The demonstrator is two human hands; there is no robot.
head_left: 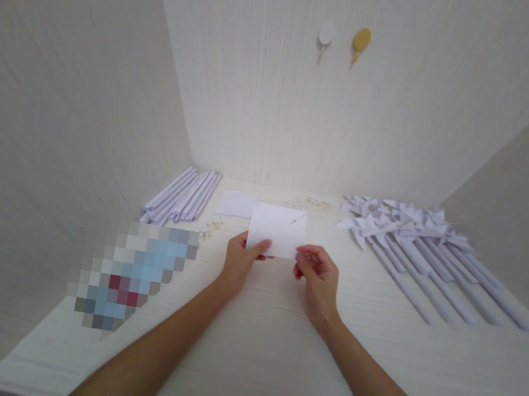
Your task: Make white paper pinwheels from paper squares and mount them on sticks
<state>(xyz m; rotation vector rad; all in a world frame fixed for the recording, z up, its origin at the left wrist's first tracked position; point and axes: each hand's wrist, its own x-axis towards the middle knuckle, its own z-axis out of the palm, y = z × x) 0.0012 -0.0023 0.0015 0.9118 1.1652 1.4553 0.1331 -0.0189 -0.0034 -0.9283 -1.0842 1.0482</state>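
Note:
A white sheet of paper (278, 224) is held up above the table, with diagonal slits or creases running in from its upper corners. My left hand (239, 258) grips its lower left part, the thumb lying on top and the fingers underneath. At the lower right corner, the thumb and fingers of my right hand (317, 274) are pinched together on the paper's edge. Behind the held sheet and to its left, another white paper sheet (237, 203) lies flat on the table.
Rolled paper sticks (184, 195) are piled at the back left. Several paper pinwheels on sticks (404, 238) lie at the back right. Small pale pieces (213, 226) sit near a blurred-out item (144, 276). Two hooks (326, 35) hang on the back wall.

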